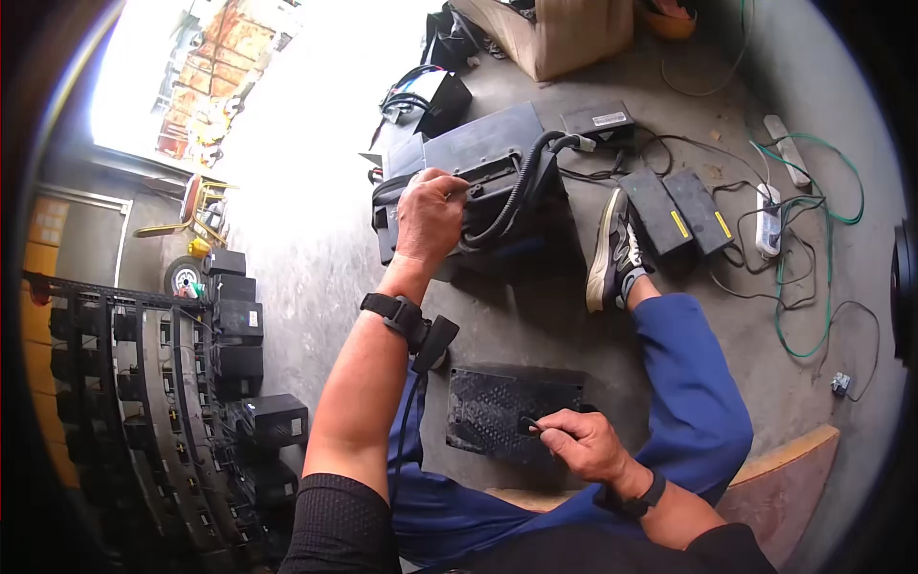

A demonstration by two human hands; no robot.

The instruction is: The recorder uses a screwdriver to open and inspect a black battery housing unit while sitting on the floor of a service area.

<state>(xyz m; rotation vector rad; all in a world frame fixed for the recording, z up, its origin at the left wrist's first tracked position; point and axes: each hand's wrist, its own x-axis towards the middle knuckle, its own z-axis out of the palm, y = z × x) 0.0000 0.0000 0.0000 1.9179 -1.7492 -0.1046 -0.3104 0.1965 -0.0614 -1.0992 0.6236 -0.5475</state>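
Note:
A large black box (488, 131) with a battery-like casing stands on the floor in front of me, and a thick black corrugated cable (526, 196) loops over its near edge. My left hand (428, 218) is at that box, its fingers pinched together by the slot along the near top edge; what they hold, if anything, I cannot make out. Lower down, my right hand (585, 444) pinches a small thin black piece (530, 423) between thumb and forefinger. It hovers over a flat black block (478, 407) with a textured top, lying between my legs.
Two dark power bricks (669, 212) lie right of my shoe (610, 251). White power strips (768, 222) and a green cord (830, 287) spread farther right. A cardboard box (574, 38) stands at the back. On the left are a rack (124, 383) and stacked black batteries (237, 320).

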